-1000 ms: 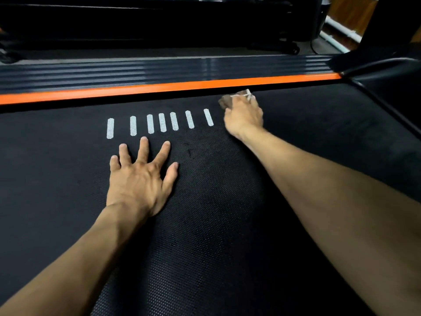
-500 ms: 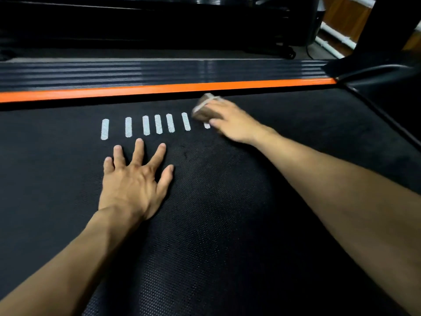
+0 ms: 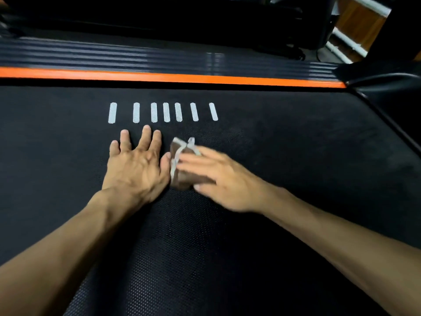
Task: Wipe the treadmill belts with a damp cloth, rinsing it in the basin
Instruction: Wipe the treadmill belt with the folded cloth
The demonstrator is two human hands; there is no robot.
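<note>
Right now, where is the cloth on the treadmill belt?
In the head view the cloth lies mid-belt under the right hand, beside the left hand and nearer the person than the white stripes.

Brown cloth [image 3: 182, 169] with white edging, bunched, flat on black textured treadmill belt [image 3: 284, 156], partly protruding ahead of the fingers pressing it. Belt dark, seven white marks beyond.
</note>
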